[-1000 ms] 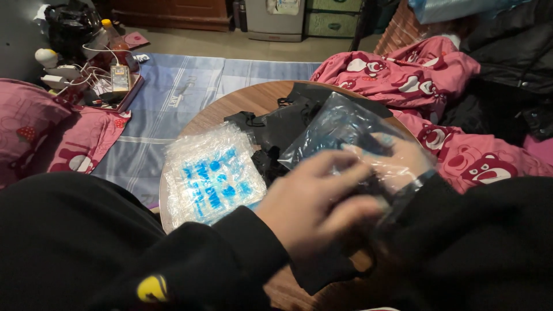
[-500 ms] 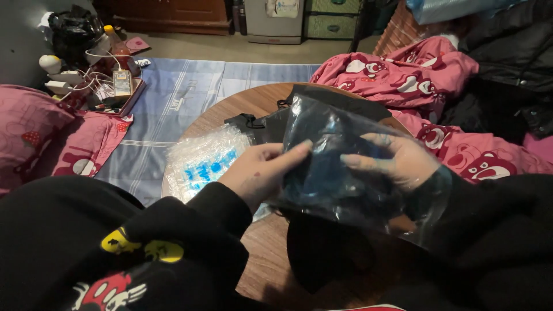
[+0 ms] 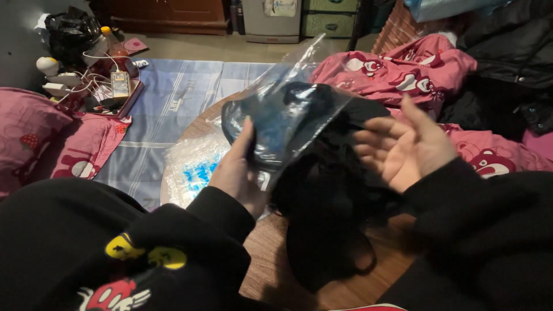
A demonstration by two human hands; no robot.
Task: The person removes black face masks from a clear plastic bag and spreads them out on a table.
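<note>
My left hand (image 3: 241, 173) grips a clear plastic bag (image 3: 288, 109) with a dark garment inside, lifted and tilted above a round wooden table (image 3: 271, 259). My right hand (image 3: 406, 145) hovers to the right of the bag, palm up, fingers spread, holding nothing. Beneath both hands a heap of black fabric (image 3: 328, 213) lies on the table. A stack of clear bags with blue print (image 3: 193, 170) rests on the table's left edge, just left of my left hand.
Pink patterned bedding (image 3: 403, 66) lies beyond the table, with a black jacket (image 3: 507, 52) at the far right. A blue striped mat (image 3: 167, 109) covers the floor on the left. A pink cushion (image 3: 29, 132) and a clutter of chargers and cables (image 3: 109, 86) sit at far left.
The bag has been lifted and tilted up to the left. My right hand has let go of it and now opens palm up beside it.
</note>
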